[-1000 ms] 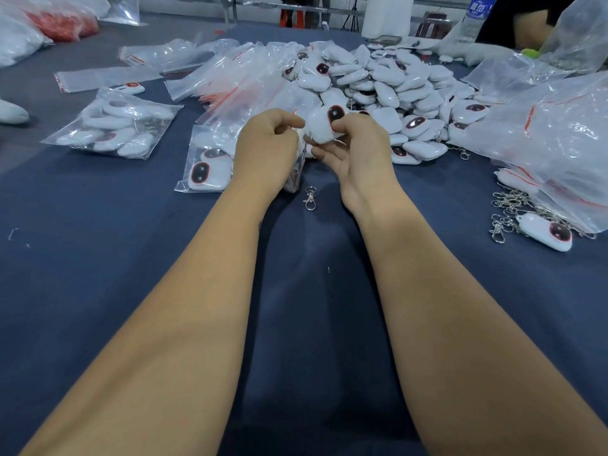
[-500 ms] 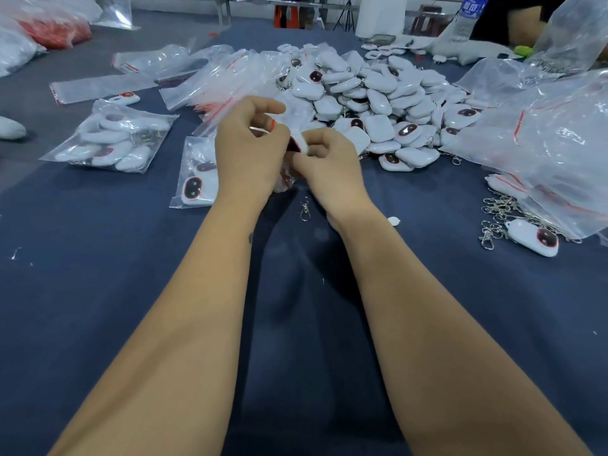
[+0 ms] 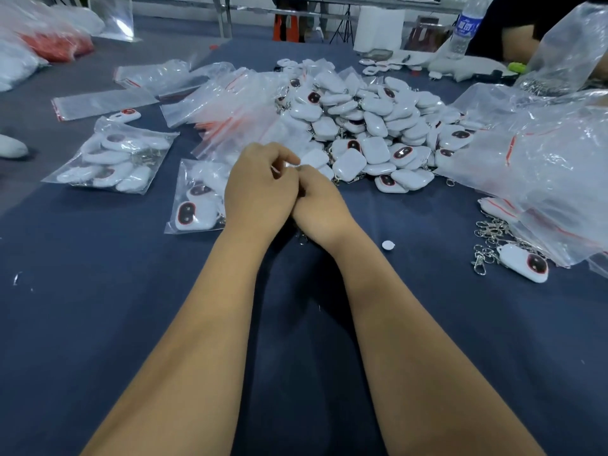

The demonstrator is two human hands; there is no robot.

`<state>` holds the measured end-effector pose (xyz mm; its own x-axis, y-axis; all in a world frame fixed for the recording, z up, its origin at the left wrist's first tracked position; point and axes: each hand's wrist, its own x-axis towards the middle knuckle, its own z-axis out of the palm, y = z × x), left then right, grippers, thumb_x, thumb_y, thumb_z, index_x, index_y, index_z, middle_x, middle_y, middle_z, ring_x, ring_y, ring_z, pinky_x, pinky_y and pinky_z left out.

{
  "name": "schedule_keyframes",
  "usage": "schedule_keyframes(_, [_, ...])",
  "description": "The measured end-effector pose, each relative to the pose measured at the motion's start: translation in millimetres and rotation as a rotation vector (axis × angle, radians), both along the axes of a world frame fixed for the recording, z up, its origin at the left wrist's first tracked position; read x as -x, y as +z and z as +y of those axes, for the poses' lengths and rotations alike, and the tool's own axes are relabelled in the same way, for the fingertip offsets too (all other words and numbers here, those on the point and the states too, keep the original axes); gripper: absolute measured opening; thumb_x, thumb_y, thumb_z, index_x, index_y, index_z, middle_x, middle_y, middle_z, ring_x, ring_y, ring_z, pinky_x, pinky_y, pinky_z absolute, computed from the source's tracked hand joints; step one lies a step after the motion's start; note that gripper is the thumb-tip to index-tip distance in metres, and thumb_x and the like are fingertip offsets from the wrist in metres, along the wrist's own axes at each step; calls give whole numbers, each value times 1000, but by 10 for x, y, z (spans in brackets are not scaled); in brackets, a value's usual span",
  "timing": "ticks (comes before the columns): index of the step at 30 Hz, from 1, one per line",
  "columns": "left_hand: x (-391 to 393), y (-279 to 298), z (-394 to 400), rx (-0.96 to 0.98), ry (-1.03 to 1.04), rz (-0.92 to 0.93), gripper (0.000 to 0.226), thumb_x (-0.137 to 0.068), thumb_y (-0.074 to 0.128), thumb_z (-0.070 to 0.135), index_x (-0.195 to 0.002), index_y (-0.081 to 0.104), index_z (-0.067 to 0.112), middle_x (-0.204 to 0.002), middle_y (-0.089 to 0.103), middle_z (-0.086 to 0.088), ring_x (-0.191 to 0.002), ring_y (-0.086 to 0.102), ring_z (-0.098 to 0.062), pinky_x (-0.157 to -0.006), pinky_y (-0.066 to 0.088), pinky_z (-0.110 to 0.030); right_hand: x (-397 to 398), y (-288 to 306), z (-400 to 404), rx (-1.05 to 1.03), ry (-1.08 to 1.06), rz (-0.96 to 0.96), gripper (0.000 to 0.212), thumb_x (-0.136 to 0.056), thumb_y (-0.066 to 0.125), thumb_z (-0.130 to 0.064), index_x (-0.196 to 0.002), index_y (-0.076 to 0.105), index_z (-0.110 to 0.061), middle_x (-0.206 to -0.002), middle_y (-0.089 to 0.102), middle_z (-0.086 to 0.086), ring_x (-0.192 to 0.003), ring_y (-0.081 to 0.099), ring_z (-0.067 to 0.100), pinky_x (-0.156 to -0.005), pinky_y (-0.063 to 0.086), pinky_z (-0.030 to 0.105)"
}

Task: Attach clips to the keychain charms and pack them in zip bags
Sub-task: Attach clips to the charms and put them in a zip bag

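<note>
My left hand (image 3: 260, 189) and my right hand (image 3: 320, 204) are pressed together above the blue cloth, fingers curled. Between their fingertips they pinch a white keychain charm (image 3: 290, 165), of which only a small sliver shows. A metal clip (image 3: 301, 238) peeks out under my right wrist. A big heap of white charms with red-and-black faces (image 3: 371, 126) lies just beyond my hands. A partly filled zip bag (image 3: 197, 200) lies left of my left hand. Empty zip bags (image 3: 230, 103) are stacked behind it.
A packed zip bag (image 3: 112, 156) lies at the left. At the right are loose clips (image 3: 490, 232), a single charm (image 3: 523, 263), a small white disc (image 3: 387, 245) and large crumpled plastic bags (image 3: 543, 153). A water bottle (image 3: 464, 28) and another person's arm (image 3: 516, 44) are at the far right.
My hands have come closer together and lower, hiding most of the charm that showed between them. A small white disc now lies on the cloth to the right.
</note>
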<state>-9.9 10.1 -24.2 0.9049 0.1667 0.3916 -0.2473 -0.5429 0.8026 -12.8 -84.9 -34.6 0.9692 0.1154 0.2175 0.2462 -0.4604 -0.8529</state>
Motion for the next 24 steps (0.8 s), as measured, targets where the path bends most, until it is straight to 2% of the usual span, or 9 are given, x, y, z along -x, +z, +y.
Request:
schedule_keyframes(2, [-35, -48, 36, -97, 41, 36, 24, -84, 48, 14, -83, 65, 32, -102, 56, 3, -90, 56, -16, -73, 42, -30, -6, 7, -10, 73, 46, -8, 18, -80, 46, 5, -78, 64, 3, -79, 61, 20, -66, 51, 19, -58, 43, 33])
schedule_keyframes(5, [-79, -74, 110, -235, 128, 58, 27, -87, 48, 9, -94, 72, 19, -111, 57, -5, -100, 56, -24, -74, 37, -30, -16, 12, 7, 64, -67, -97, 22, -81, 52, 0, -81, 73, -6, -86, 65, 11, -83, 57, 18, -70, 47, 32])
schedule_keyframes(7, [-92, -73, 161, -249, 196, 38, 30, -88, 47, 8, -98, 74, 17, -116, 57, -9, -106, 56, -28, -76, 36, -30, -39, 24, -57, 90, -239, -185, 29, -84, 52, -3, -99, 75, -15, -106, 66, 5, -101, 55, 14, -87, 47, 30])
schedule_keyframes(10, [-74, -35, 238, -87, 260, -133, 34, -86, 45, 1, -97, 74, 15, -110, 55, -4, -109, 53, -26, -79, 32, -20, -106, 17, -249, 342, -456, -179, 51, -87, 49, -8, -137, 55, -21, -147, 42, 5, -134, 36, 24, -111, 30, 36])
schedule_keyframes(13, [-7, 39, 236, -69, 270, -443, 39, -73, 42, -10, -80, 74, 10, -96, 61, -6, -100, 50, -24, -77, 27, -4, -109, -17, -325, 599, -464, 19, 64, -91, 48, -15, -152, 30, -25, -163, 13, 5, -150, 5, 28, -120, 7, 43])
schedule_keyframes(16, [25, 35, 150, -96, 221, -532, 38, -70, 42, -12, -72, 72, 11, -92, 66, 0, -95, 47, -18, -77, 26, 0, -101, -45, -322, 637, -462, 51, 62, -89, 48, -14, -149, 35, -27, -159, 21, 3, -146, 11, 29, -118, 8, 44])
schedule_keyframes(19, [-31, -27, 120, 3, 95, -252, 38, -81, 44, -5, -74, 66, 25, -89, 58, 13, -92, 56, -14, -83, 45, -22, -89, -58, -321, 603, -528, -25, 51, -88, 50, -15, -137, 49, -27, -139, 44, 2, -129, 31, 29, -110, 18, 40])
schedule_keyframes(21, [-76, -84, 146, 69, 61, -41, 41, -87, 42, 0, -73, 62, 33, -94, 64, 6, -91, 64, -18, -86, 51, -38, -92, -70, -320, 601, -538, -22, 41, -93, 50, -23, -134, 52, -27, -131, 48, 3, -123, 34, 29, -106, 21, 40])
schedule_keyframes(24, [-103, -105, 177, 63, 120, -22, 40, -87, 40, 0, -77, 63, 31, -101, 66, -6, -92, 66, -26, -85, 51, -41, -113, -67, -324, 571, -530, -5, 28, -101, 40, -33, -118, 61, -24, -119, 53, 4, -117, 39, 29, -101, 27, 40])
